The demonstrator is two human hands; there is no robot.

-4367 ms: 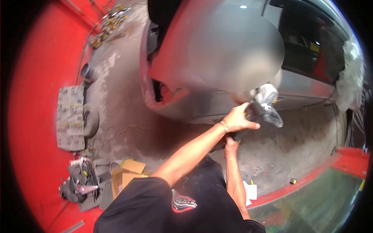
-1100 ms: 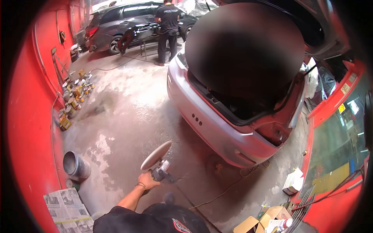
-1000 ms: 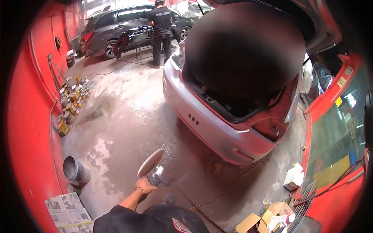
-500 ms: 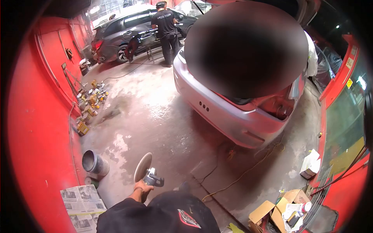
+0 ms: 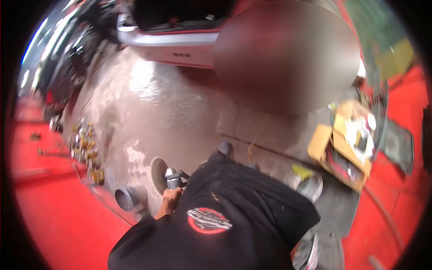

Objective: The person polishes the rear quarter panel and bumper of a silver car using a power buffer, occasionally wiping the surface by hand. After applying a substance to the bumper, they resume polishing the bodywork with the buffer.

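Observation:
Low beside my body, my left hand (image 5: 170,198) is wrapped round a power polisher (image 5: 173,179). The polisher has a grey and dark body, and a large round pale pad (image 5: 158,175) stands on edge at its left side. Around the tool there is only the concrete floor (image 5: 189,121); the pad looks clear of the nearby grey bucket (image 5: 130,198). My black shirt (image 5: 234,202) fills the lower middle of the view. My right hand is out of sight.
A silver car bumper (image 5: 180,48) spans the top, partly hidden by a blurred oval. Several cans (image 5: 84,144) line the left red wall (image 5: 45,216). On the right lies an open cardboard box (image 5: 337,155) with clutter, near a whitish round container (image 5: 310,186).
My view has swung down and to the right. The car shifts up and left, the cardboard box comes nearer the middle, and the polisher stays in my left hand.

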